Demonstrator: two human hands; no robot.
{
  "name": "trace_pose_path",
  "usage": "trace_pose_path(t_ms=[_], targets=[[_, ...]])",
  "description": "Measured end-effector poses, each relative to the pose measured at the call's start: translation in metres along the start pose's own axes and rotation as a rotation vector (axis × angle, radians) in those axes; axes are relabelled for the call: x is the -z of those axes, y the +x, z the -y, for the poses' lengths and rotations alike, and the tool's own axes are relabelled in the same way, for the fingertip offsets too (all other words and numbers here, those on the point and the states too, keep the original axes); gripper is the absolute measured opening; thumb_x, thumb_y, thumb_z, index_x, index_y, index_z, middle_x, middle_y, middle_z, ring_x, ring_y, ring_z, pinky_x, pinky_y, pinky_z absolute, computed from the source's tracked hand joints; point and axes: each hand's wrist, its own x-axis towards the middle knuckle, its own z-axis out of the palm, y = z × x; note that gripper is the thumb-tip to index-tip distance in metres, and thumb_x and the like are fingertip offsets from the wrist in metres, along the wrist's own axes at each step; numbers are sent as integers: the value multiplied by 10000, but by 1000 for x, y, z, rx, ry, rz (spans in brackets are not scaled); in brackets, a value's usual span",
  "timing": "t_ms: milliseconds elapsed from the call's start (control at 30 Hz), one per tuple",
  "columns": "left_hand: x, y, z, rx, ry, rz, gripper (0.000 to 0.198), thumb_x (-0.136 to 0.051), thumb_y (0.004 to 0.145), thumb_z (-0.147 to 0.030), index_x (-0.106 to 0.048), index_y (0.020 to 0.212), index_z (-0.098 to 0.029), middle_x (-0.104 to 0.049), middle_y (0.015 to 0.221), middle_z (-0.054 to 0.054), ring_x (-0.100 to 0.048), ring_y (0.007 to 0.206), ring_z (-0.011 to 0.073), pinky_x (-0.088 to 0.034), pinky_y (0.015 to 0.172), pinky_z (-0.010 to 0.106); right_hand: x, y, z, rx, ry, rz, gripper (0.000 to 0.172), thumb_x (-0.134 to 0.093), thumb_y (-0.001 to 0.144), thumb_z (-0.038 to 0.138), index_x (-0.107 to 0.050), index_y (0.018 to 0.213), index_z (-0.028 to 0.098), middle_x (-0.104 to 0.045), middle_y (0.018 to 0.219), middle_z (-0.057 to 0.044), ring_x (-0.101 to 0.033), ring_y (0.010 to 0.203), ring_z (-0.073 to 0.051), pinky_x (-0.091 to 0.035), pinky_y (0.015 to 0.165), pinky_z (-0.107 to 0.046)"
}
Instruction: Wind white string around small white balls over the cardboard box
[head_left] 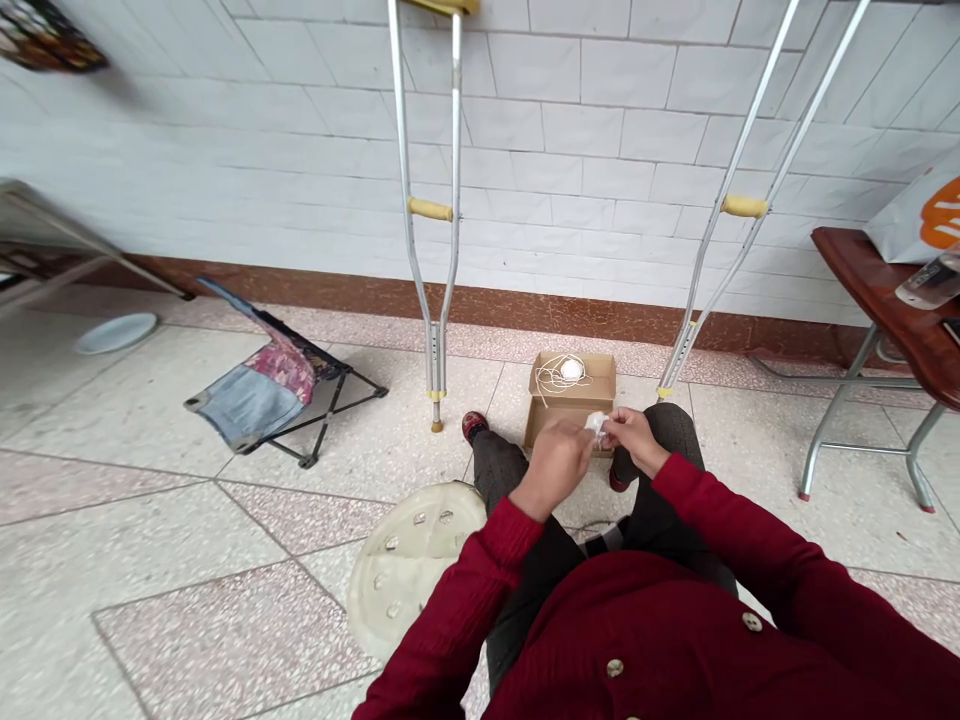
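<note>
My left hand (559, 462) and my right hand (634, 436) meet in front of my knees. Between their fingertips they pinch a small, whitish, partly see-through piece (598, 424) that looks like thin plastic; its exact kind is too small to make out. Both hands are closed on it. Just beyond and below them, an open cardboard box (534, 425) lies on the floor between my feet. In its far half sits a round white object (571, 369) with a loose tangle of white cord (551, 374). My hands hide part of the box's near half.
Two crutches (431, 209) (744, 206) lean on the tiled wall. A folding stool (255, 400) stands at left, with a pale plate-like disc (116, 333) behind it. A round cream plastic stool (375, 600) is beside my left leg. At right, a red-brown table (862, 280) holds a bag (911, 215).
</note>
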Motion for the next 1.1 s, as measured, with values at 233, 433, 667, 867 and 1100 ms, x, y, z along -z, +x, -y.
trace_pose_path(t_ms=[233,433,667,867,1100], targets=[[-34,-49,8,334,-265,-60,358,-425,958,-310,-627,691,-184,-658,702,26,-614,716,163,-436,708,261,1,3,51,143,-39,172,175,-712,550,234,-567,630,181,-603,518,30,-564,434,-114,-491,456,-234],[-43,-50,13,409,-414,-66,356,-455,929,-331,-648,677,-169,-660,687,20,-605,693,160,-425,678,247,-4,-38,63,117,2,341,145,-703,594,217,-596,687,184,-638,604,22,-566,447,-104,-488,470,-230],[-13,8,37,212,-335,-64,293,-474,904,-285,-682,729,-177,-668,707,31,-601,710,166,-450,757,277,-2,-54,3,-90,-146,478,178,-717,545,234,-572,638,185,-592,498,31,-559,415,-125,-440,411,-220],[4,22,10,52,-71,-16,269,-496,891,-222,-656,678,-183,-650,684,51,-591,692,185,-413,894,350,14,8,5,69,-66,90,231,-723,516,296,-541,614,192,-563,496,42,-527,426,-111,-461,446,-240],[-47,-19,2,223,-280,12,306,-441,943,-265,-663,753,-176,-667,724,34,-612,709,168,-428,723,260,9,-34,36,180,-8,241,166,-709,593,253,-574,674,198,-584,576,37,-532,463,-103,-458,479,-230]])
